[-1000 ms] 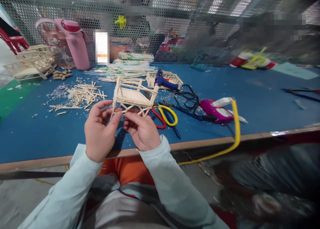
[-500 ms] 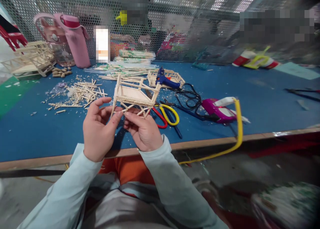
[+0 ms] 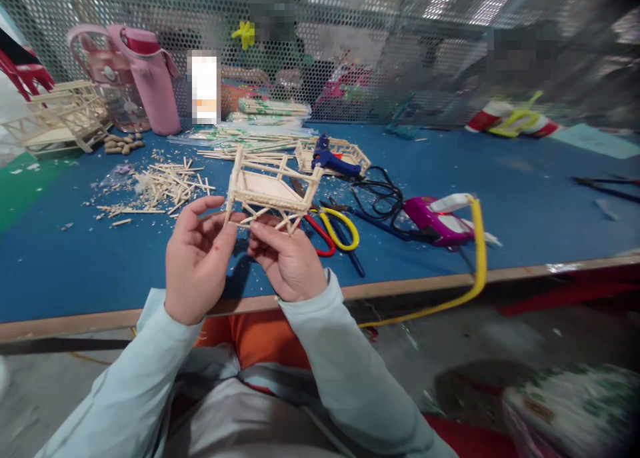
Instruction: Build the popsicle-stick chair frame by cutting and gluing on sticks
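Both hands hold a small wooden stick model [image 3: 270, 189] just above the near part of the blue table. It has a flat floor, railings and crossed sticks underneath. My left hand [image 3: 197, 261] grips its left leg between thumb and fingers. On the lower right, my right hand [image 3: 287, 258] pinches the crossed sticks near the bottom. Some fingertips are hidden behind the model. Right beside it on the table lie scissors [image 3: 340, 230] with red and yellow handles. A blue glue gun [image 3: 334, 159] rests behind on another stick frame [image 3: 363, 157].
Loose cut sticks [image 3: 173, 185] and peanuts [image 3: 123, 143] lie at left, near a pink bottle [image 3: 155, 88] and a larger stick model [image 3: 65, 121]. A magenta power strip [image 3: 435, 221] with a yellow cable [image 3: 479, 251] sits at right. A perforated metal screen [image 3: 210, 18] stands behind; people are beyond it.
My left thumb has slid slightly left, away from the right thumb, to the model's left leg. The model and my right hand have barely moved.
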{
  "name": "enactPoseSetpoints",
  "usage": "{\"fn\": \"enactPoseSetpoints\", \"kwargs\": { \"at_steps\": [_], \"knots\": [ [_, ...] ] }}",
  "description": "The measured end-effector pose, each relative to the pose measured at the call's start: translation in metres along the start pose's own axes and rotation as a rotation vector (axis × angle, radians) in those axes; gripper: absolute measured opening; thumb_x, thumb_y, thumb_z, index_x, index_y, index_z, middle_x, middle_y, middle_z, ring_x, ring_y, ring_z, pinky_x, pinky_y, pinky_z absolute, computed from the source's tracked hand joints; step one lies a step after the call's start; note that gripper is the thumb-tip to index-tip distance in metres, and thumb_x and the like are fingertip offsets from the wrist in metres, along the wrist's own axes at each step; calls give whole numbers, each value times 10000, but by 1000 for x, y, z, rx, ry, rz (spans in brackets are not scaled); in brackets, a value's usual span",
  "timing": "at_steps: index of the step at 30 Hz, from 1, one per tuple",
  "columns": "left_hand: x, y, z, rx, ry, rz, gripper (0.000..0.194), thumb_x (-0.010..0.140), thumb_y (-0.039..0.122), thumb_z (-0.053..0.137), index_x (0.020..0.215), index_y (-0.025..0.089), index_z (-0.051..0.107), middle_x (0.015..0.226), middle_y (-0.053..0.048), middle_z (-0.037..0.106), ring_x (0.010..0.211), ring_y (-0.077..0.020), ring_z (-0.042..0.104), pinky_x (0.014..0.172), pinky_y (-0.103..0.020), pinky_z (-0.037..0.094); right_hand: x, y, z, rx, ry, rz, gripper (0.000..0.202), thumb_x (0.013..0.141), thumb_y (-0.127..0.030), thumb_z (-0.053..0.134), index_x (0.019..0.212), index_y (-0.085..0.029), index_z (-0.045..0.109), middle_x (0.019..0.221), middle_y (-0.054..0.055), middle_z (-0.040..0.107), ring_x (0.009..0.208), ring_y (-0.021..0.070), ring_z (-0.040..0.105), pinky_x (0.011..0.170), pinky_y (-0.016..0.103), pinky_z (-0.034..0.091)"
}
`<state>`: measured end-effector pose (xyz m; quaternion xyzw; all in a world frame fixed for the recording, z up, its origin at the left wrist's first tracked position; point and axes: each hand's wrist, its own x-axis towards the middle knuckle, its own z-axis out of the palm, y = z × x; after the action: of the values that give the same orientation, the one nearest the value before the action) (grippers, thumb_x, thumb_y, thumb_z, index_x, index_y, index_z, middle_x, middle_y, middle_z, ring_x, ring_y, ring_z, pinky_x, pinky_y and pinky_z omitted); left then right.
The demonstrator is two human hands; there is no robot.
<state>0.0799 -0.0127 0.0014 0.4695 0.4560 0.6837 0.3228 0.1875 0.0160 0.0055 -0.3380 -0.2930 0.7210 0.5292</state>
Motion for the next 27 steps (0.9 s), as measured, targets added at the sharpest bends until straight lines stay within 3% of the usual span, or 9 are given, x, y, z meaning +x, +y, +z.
{"fn": "enactPoseSetpoints", "kwargs": {
  "at_steps": [12, 27],
  "knots": [
    [2, -4, 1, -18, 17, -25, 329, 729, 219, 729, 998, 192, 541, 812, -19, 699, 778, -141, 698, 714, -235, 545, 1, 1, -3, 7, -11, 38, 212, 481, -198, 793, 637, -168, 653, 568, -60, 601, 512, 56, 513, 528, 203, 405],
    [0, -2, 1, -31, 22, -40, 316, 728, 200, 726, 990, 185, 550, 861, -45, 722, 851, -156, 710, 769, -235, 548, 3, 3, -3, -12, -34, 14, 243, 490, -244, 826, 645, -153, 661, 540, -65, 571, 493, 47, 484, 518, 201, 385]
  ]
}}
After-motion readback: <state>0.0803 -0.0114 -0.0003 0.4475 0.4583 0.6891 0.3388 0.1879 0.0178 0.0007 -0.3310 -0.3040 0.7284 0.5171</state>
